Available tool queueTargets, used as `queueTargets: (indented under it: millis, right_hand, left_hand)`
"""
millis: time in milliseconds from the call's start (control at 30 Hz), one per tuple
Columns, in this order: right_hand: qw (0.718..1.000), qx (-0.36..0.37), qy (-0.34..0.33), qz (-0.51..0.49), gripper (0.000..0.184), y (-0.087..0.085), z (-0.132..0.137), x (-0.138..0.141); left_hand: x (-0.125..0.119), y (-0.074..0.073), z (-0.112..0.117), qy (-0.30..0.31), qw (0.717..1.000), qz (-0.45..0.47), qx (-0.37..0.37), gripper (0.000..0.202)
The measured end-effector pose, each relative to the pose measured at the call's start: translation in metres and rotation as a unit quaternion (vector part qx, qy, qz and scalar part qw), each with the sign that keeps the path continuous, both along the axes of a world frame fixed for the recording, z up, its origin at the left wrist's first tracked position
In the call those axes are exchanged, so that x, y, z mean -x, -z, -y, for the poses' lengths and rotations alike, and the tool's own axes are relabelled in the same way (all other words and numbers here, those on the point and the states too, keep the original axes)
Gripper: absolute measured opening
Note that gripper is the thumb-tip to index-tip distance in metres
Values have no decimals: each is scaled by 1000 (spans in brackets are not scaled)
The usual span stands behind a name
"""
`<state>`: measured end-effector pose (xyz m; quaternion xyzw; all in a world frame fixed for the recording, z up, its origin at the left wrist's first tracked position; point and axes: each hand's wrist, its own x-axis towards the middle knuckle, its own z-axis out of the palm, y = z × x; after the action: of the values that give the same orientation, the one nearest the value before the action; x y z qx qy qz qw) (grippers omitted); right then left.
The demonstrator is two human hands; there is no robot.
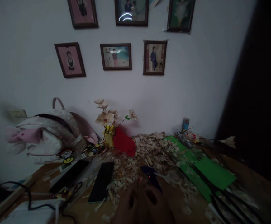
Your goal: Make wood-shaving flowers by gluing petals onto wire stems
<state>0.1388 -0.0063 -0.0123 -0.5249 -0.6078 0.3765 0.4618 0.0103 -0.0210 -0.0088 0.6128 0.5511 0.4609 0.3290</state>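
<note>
Pale wood shavings (147, 155) lie in a loose heap across the middle of the bench (249, 169), reaching back to the white wall (149, 93) that closes its far edge, under rows of framed photographs (115, 56). A blurred, dark hand (142, 205) rises from the bottom edge of the head view, too close and too dim to show which hand it is or whether it is clenched or grasping anything. Just beyond it, at the near fringe of the heap, sits a dark blue handheld tool (150, 175) with a small red light, apparently overlapped by the hand, though contact cannot be made out. Open room is limited: a bare strip of bench runs to the right of the hand, ending at long black scissors (221, 202) and a green card sheet (203, 166). To the left lies a black smartphone (101, 182), with a second black slab (68, 175) beyond it and a black cable (28, 196) curling near the left corner. Against the wall stand a yellow cup (108, 140) of pale paper flowers (105, 118), a red paper piece (124, 142), and a backpack (49, 133) at the left end. Past the right edge of the wall, everything falls into deep shadow.
</note>
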Motion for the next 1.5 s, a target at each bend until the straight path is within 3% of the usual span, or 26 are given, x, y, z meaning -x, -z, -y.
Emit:
queueTargets:
  millis: [233, 433, 633, 867, 1167, 1400, 1500]
  right_hand:
    - [998, 18, 39, -34, 30, -3, 5, 4]
    - [997, 38, 40, -58, 30, 0, 7, 5]
    - [988, 104, 33, -113, 26, 2, 3, 3]
    - [982, 106, 63, -145, 27, 12, 0, 8]
    - [981, 107, 57, -152, 28, 3, 3, 8]
    - [984, 102, 66, -127, 28, 2, 4, 7]
    - [986, 91, 75, -122, 27, 7, 2, 8]
  left_hand:
    - [0, 10, 0, 18, 1000, -15, -12, 37]
    - [0, 15, 2, 5, 998, -61, 33, 40]
    - [2, 14, 3, 29, 996, -81, 9, 42]
    - [0, 15, 4, 23, 996, -83, -4, 40]
    - [-10, -3, 10, 15, 998, -57, -21, 34]
    - [-11, 5, 13, -26, 996, -77, -24, 37]
    - [-10, 6, 12, 5, 996, -87, -13, 38]
